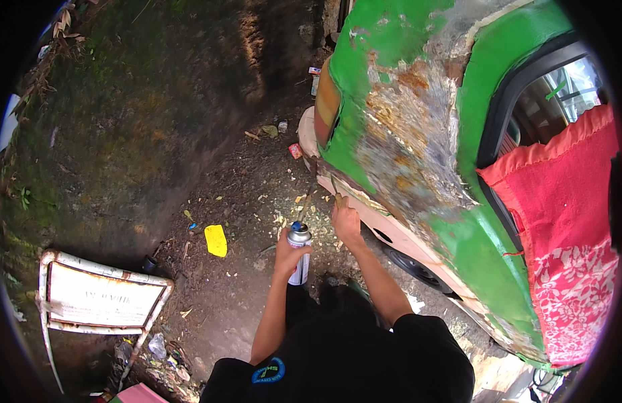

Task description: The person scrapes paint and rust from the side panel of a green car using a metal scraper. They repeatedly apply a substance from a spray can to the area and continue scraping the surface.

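My left hand [289, 254] is closed around a gas canister [300, 267] with a torch head [300, 225] on top, its nozzle pointing toward the car's lower edge; no flame can be made out. My right hand [347, 221] grips the handle of a scraper-like tool [336, 191], whose thin end is close to the lower body edge. Beside both hands stands a car body [442, 237] with green paint. A broad patch on its panel [406, 126] is stripped, showing rusty and grey metal with ragged paint edges.
Paint flakes [286, 216] and a yellow piece [216, 241] lie on the dirt ground. At left stands a rusty white metal-framed sign [97, 297] bearing writing, near a mossy wall [114, 126]. A red cloth [563, 201] hangs over the car window; a wheel [417, 267] is below the panel.
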Tool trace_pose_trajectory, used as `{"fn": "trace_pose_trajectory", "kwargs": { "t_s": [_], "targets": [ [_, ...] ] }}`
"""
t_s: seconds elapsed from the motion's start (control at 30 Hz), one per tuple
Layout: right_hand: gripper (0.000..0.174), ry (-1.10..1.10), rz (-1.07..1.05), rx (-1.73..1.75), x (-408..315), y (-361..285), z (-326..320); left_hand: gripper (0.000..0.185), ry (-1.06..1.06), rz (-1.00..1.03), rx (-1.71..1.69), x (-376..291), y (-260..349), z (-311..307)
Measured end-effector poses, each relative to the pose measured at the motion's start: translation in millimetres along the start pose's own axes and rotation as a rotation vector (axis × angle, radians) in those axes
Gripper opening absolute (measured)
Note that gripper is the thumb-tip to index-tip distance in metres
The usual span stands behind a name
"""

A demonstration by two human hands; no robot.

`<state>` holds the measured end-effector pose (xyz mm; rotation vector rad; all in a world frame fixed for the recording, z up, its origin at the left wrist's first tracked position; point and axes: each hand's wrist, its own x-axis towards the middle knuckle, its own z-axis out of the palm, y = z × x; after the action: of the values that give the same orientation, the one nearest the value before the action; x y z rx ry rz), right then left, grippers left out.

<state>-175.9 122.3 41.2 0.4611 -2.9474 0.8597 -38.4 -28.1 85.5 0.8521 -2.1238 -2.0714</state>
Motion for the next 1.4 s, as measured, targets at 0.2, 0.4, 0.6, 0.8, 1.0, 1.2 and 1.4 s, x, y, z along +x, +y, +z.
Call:
{"fn": "trace_pose_trajectory", "kwargs": {
  "t_s": [0.2, 0.4, 0.6, 0.8, 1.0, 1.2, 1.4],
  "targets": [
    [0.027, -0.062, 0.077, 0.082, -1, 6, -10, 0.061, -0.014, -0.014, -0.025, 14, -30, -1],
    [0.028, 0.029, 0.053, 0.146, -1, 22, 18, 0.067, -0.071, -0.026, -0.061, 26, -30, 2],
    [0.023, 0.19, -0.006, 0.26, -14, 21, 25, 0.076, -0.099, -0.044, -0.033, 38, -28, -17],
    [0.02, 0.224, 0.022, 0.222, 14, 15, 52, 0.063, -0.119, 0.025, 0.004, 54, -39, -25],
    [0.026, 0.256, 0.042, 0.218, 8, 10, 60, 0.06, -0.163, 0.044, -0.097, 65, -65, -36],
    [0.024, 0.229, 0.144, 0.246, -21, 13, 56, 0.055, -0.187, 0.031, -0.121, 62, -55, -28],
    [0.013, 0.279, 0.132, 0.23, -51, 15, 16, 0.055, -0.223, 0.062, -0.004, 73, -61, -16]
  ]
}}
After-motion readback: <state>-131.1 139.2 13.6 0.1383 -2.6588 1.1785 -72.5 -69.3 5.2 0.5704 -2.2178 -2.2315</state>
